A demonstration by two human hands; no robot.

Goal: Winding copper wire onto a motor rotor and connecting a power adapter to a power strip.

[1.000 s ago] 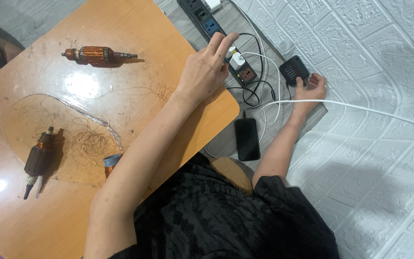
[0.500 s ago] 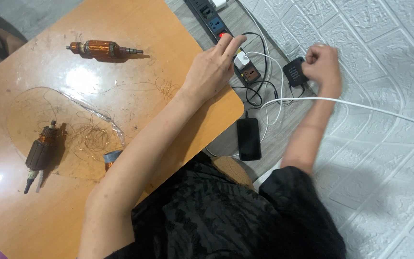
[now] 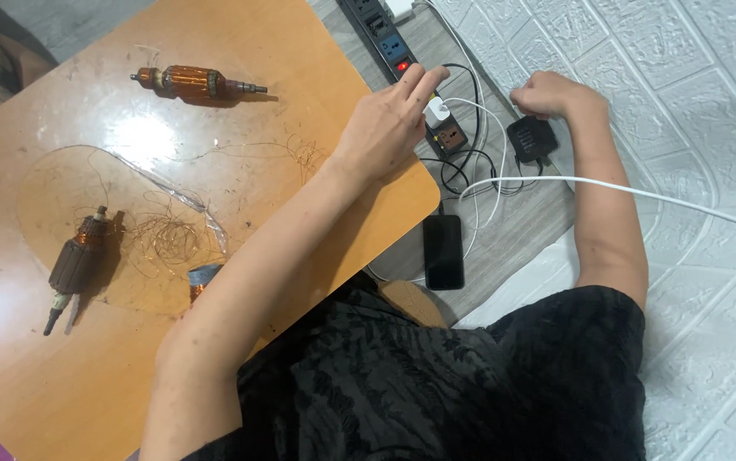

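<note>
My left hand (image 3: 385,119) reaches over the edge of the orange table (image 3: 61,384). Its fingers lie spread on a black power strip (image 3: 376,21) on the floor and touch a white plug (image 3: 434,111) seated in it. My right hand (image 3: 555,92) is curled into a fist just above a black adapter (image 3: 532,138) that lies on the grey floor. I cannot see anything inside the fist. Black cables loop between the strip and the adapter.
A dark phone (image 3: 443,251) lies on the floor by the table's corner, and a white cable (image 3: 641,192) runs off to the right. Two copper-wound motor armatures (image 3: 197,83) (image 3: 78,260) and loose copper wire (image 3: 171,235) sit on the table.
My right hand gripped the black adapter and lifted it toward the strip. The adapter now lies on the floor below the fist. My left hand stayed on the strip.
</note>
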